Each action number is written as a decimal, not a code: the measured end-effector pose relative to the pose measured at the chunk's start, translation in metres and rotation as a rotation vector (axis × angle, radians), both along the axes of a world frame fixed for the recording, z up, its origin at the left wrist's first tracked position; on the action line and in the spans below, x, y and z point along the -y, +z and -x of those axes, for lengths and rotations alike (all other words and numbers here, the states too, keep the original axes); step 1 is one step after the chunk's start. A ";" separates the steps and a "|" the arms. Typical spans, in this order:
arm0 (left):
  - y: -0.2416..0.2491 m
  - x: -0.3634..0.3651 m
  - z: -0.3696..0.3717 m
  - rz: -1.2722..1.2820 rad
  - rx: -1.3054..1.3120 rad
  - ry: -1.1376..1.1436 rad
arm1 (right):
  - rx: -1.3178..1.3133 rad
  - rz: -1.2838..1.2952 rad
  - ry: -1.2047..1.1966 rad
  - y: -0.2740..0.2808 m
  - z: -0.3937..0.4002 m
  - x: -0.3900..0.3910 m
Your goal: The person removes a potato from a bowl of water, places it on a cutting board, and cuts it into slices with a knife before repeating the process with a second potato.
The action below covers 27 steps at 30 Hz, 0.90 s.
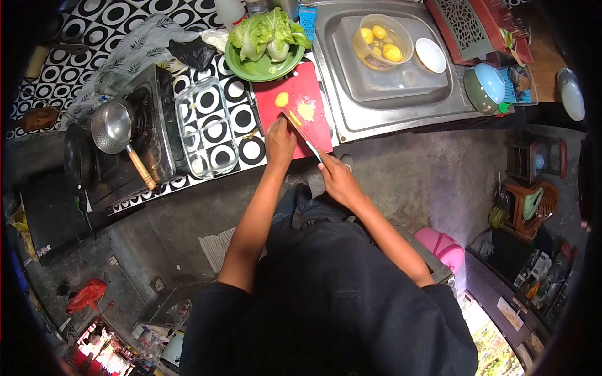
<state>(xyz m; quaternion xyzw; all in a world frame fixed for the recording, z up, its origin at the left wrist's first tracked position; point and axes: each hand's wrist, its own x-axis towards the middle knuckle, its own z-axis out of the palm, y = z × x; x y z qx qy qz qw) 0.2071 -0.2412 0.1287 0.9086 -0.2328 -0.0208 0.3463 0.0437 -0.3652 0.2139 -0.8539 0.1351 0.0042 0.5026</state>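
Head view: red plastic cutting board (311, 88) on patterned desk (235, 119), beside steel sink (351, 119). Left hand (279, 141) closed on small yellow vegetable piece (294, 118). Right hand (333, 175) grips long knife (305, 136), blade at piece. Advice: curl left fingertips back, slice evenly, keep cut yellow slices (305, 111) clear.

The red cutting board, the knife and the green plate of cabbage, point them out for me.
red cutting board (311, 80): head view, bare upper right part of the board.
knife (307, 136): head view, middle of the blade, held by the right hand.
green plate (251, 70): head view, front rim below the cabbage.
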 end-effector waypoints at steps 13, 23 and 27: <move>-0.003 -0.005 0.001 0.113 -0.034 0.010 | -0.047 0.030 -0.005 0.003 -0.002 0.001; -0.004 -0.006 0.003 0.143 0.087 -0.039 | -0.113 0.180 0.056 0.013 -0.004 0.004; -0.008 -0.004 0.004 0.161 0.118 -0.022 | -0.081 0.258 0.093 0.014 -0.003 0.004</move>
